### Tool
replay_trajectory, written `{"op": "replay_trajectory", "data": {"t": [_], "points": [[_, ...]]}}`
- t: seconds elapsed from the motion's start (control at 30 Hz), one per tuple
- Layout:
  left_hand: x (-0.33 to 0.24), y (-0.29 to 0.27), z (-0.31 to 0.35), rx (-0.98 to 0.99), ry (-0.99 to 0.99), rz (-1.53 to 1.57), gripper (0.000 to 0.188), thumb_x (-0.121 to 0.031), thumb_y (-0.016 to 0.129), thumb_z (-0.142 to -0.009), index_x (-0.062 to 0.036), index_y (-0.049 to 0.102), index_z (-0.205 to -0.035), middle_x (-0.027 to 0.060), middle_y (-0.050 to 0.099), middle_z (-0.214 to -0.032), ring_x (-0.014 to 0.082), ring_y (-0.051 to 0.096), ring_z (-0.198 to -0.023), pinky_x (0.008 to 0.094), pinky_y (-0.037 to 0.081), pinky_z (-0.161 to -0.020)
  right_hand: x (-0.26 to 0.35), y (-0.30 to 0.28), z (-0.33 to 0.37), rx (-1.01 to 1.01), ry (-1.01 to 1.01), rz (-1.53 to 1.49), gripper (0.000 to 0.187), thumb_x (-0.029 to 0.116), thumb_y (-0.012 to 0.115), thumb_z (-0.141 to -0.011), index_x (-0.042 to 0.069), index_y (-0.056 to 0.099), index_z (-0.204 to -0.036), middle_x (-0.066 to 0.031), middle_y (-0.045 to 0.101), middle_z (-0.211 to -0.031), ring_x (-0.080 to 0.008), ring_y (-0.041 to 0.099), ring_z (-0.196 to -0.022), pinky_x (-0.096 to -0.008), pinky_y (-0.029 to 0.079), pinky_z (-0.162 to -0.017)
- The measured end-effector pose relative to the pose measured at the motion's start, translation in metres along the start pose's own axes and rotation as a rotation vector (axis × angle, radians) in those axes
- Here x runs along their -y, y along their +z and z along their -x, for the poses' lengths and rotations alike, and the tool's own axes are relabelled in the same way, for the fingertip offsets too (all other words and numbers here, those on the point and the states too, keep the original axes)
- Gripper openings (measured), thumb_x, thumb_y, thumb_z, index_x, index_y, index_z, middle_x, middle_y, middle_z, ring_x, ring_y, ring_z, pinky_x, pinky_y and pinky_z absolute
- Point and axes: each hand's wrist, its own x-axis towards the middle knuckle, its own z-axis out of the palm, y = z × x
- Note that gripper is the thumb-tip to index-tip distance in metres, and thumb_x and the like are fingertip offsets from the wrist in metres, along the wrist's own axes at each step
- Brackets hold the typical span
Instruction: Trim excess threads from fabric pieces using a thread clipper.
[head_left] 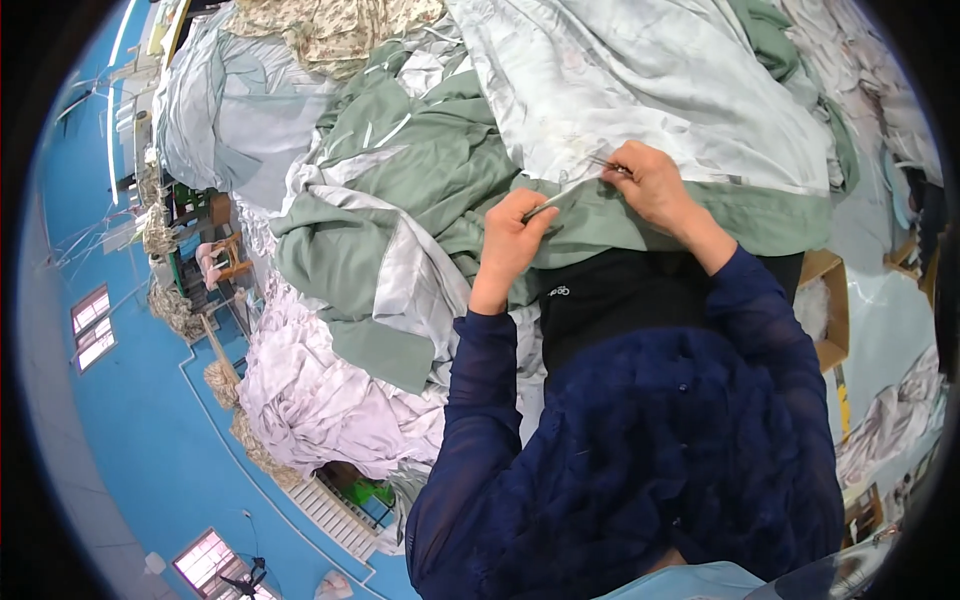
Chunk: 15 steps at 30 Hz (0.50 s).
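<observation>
A large white cloth with a sage-green border spreads in front of me and over my lap. My left hand is closed at the border's left part, with a slim metal tool sticking out between thumb and fingers. Slightly farther away, my right hand is closed round a small two-pronged metal tool. Its tips point left, over the white cloth near the seam with the green. Whether the tools are snips or tweezers is too small to tell.
Bunched green cloth lies left of the work, with a pale pink heap nearer me. Floral fabric is piled at the far side. To my right stands an open cardboard box; a blue floor stretches away at left.
</observation>
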Motion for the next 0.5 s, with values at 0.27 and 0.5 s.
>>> {"op": "replay_trajectory", "data": {"t": [0.27,0.5], "points": [[-0.006,0.004,0.012,-0.070,0.226,-0.151,0.009,-0.004,0.070,-0.074,-0.0018,0.062,-0.079,0.0113,0.058,-0.073,0.0305,0.055,-0.069,0.0361,0.044,-0.063,-0.001,-0.033,-0.007,-0.186,0.235,-0.353,0.009,0.011,0.059,-0.092,0.002,0.058,-0.089,-0.0030,0.060,-0.081,-0.0099,0.051,-0.066,-0.0262,0.044,-0.062],[-0.004,0.008,0.014,-0.067,0.172,-0.108,0.008,-0.003,0.069,-0.075,-0.0021,0.062,-0.079,0.0110,0.059,-0.074,0.0301,0.056,-0.071,0.0366,0.044,-0.064,0.013,-0.037,-0.003,-0.150,0.389,-0.789,0.012,0.013,0.054,-0.096,0.007,0.053,-0.085,0.0020,0.053,-0.068,-0.0029,0.042,-0.051,-0.0175,0.032,-0.045]]}}
